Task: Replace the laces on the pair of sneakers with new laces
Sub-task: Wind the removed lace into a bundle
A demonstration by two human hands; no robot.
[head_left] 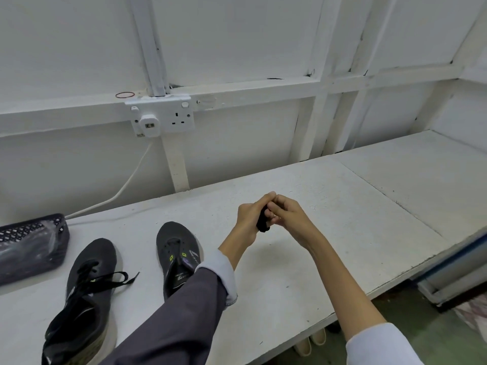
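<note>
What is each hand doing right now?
Left hand: grips the black lace bundle.
Right hand: pinches the same bundle.

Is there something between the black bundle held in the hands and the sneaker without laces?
Nothing visible stands between them. The left hand and right hand grip the black bundle above bare table, to the right of the unlaced sneaker. Only the person's own left sleeve lies across that sneaker's heel end; its eyelets show uncovered.
</note>
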